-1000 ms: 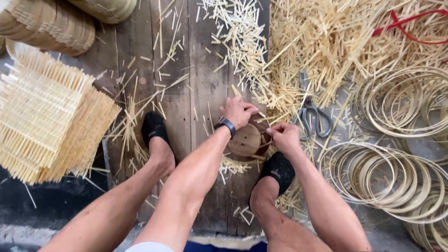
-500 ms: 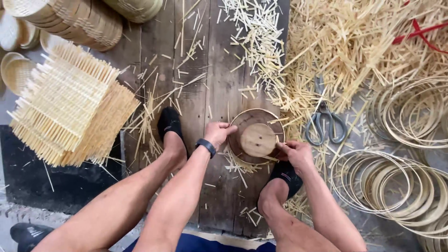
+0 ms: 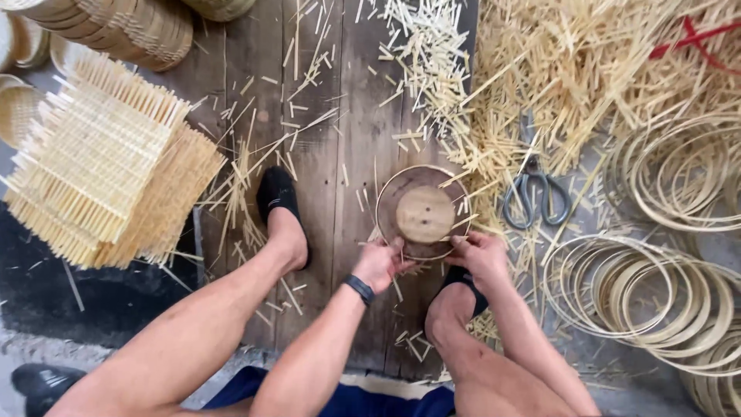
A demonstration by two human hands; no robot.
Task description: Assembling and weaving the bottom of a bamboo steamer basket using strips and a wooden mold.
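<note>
**Kid:** What do your hands have?

**Me:** A thin bamboo ring. It sits flat on the wooden floor boards, around a round wood block. My left hand is closed on the near edge of the ring, fingers curled and pinching it. My right hand pinches the same near edge, just beside the left one.

**Kid:** Where is the ring from you?

**Me:** Right in front of me, between my feet. My left shoe is to the left of it. My right shoe is just under my right hand.

**Kid:** What else is around?

**Me:** Scissors lie near the ring on the right, on a big heap of bamboo strips. More bamboo hoops are piled at the far right. Woven bamboo mats are stacked on the left, well apart from my hands. Finished baskets sit at the top left.
</note>
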